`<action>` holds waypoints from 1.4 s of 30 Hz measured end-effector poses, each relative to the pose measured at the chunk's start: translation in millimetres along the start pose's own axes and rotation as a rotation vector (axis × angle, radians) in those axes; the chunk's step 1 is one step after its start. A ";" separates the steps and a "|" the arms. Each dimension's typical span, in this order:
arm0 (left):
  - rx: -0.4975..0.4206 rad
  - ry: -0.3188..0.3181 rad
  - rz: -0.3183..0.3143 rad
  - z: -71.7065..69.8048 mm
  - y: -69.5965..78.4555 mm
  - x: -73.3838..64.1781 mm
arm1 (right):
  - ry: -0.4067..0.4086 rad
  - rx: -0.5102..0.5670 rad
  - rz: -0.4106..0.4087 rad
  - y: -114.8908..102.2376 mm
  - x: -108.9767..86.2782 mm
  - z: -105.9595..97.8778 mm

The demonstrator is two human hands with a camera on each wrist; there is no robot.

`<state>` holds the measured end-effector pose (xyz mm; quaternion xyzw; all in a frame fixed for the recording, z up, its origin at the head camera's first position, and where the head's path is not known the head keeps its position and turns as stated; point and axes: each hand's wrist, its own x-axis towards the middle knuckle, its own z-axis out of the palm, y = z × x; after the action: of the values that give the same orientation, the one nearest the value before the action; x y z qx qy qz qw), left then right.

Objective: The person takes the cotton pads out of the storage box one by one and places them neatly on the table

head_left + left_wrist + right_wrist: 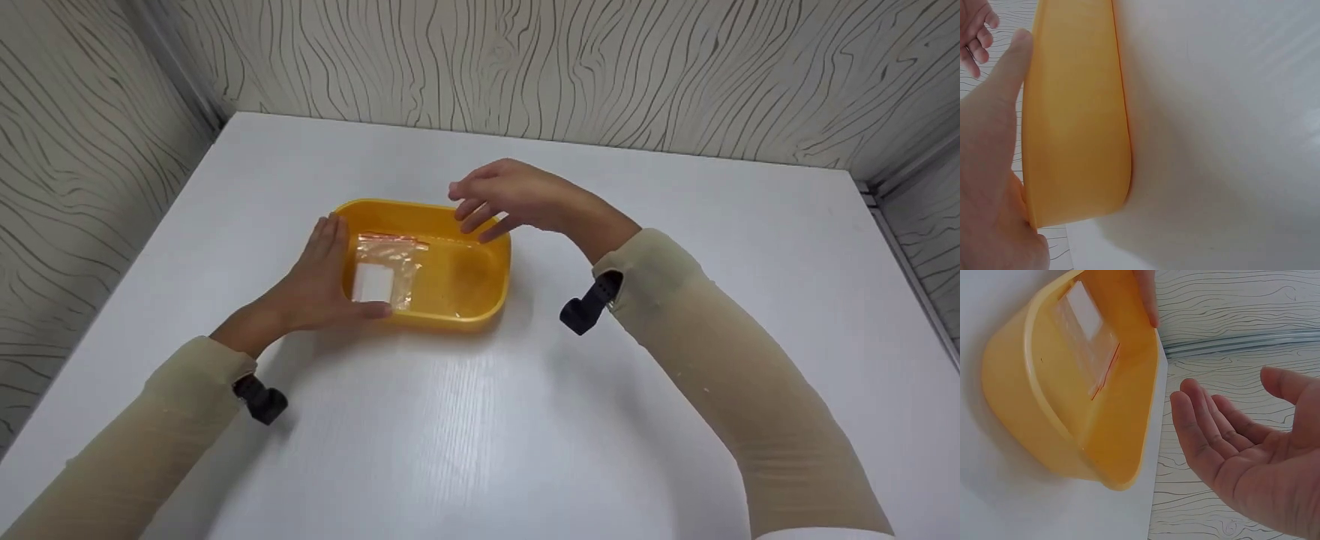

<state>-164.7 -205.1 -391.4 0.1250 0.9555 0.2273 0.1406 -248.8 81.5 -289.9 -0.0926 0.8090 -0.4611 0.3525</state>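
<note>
A yellow plastic basin [450, 321] stands on the white table. Inside, toward its left end, lies a clear zip bag [407, 274] with a red strip along its seal and a white rectangular piece [375, 284] in it. My left hand [315, 285] rests against the basin's left end, fingers extended along the rim and thumb laid along the near edge. Over the far right corner hovers my right hand [514, 196], its fingers loosely bent and holding nothing. The right wrist view shows this hand [1252, 450] apart from the basin, palm and fingertips visible.
The white tabletop [465, 435] extends around the basin on all sides. Wood-grain patterned panels [495, 67] stand behind the table and at both sides. Dark camera mounts [589, 306] stick out from both wrists.
</note>
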 end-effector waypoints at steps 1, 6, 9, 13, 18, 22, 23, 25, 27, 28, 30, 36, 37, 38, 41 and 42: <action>-0.001 0.000 -0.001 -0.1 0.1 -0.1 | -0.004 -0.001 0.010 -0.9 1.3 1.3; -0.011 -0.003 0.001 -0.2 0.2 -1.2 | -0.037 0.017 0.035 -2.7 8.2 6.9; -0.010 -0.005 -0.001 0.4 0.3 -2.0 | -0.055 0.032 0.045 -1.4 13.4 9.7; -0.003 -0.011 -0.006 0.0 1.1 -3.0 | -0.081 0.050 0.059 -0.8 19.8 12.9; 0.005 -0.010 0.002 -0.7 1.1 -3.4 | -0.117 0.080 0.062 -0.4 25.3 18.1; 0.009 -0.008 0.007 0.0 1.2 -3.3 | -0.135 0.105 0.067 1.9 31.5 24.8; 0.007 -0.010 0.007 -0.1 1.5 -3.2 | -0.135 0.106 0.071 2.1 33.1 26.3; 0.003 -0.012 0.005 -0.2 1.9 -3.1 | -0.135 0.104 0.078 2.1 35.8 29.0; -0.003 -0.013 0.007 -0.5 2.6 -3.0 | -0.133 0.105 0.088 1.4 38.2 31.0; -0.004 -0.012 0.007 -0.6 2.8 -2.9 | -0.131 0.104 0.093 1.0 39.6 31.7; -0.005 -0.011 0.006 -0.4 3.0 -2.9 | -0.126 0.109 0.106 0.4 43.0 33.1; -0.009 -0.014 0.003 -0.2 4.6 -2.9 | -0.109 0.135 0.140 0.4 51.9 37.2; -0.008 -0.014 0.001 -0.1 4.8 -3.0 | -0.105 0.138 0.146 0.5 52.9 38.2; -0.007 -0.013 0.000 -0.1 4.7 -3.1 | -0.103 0.143 0.150 0.7 53.9 39.4; -0.008 -0.013 -0.001 0.0 5.2 -3.2 | -0.100 0.148 0.170 1.4 56.8 43.2; -0.010 -0.012 0.002 0.1 5.3 -3.2 | -0.101 0.151 0.176 1.5 57.6 44.6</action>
<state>-160.7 -201.4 -388.3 0.1264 0.9534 0.2313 0.1466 -261.5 24.6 -333.6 -0.0175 0.7582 -0.4827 0.4379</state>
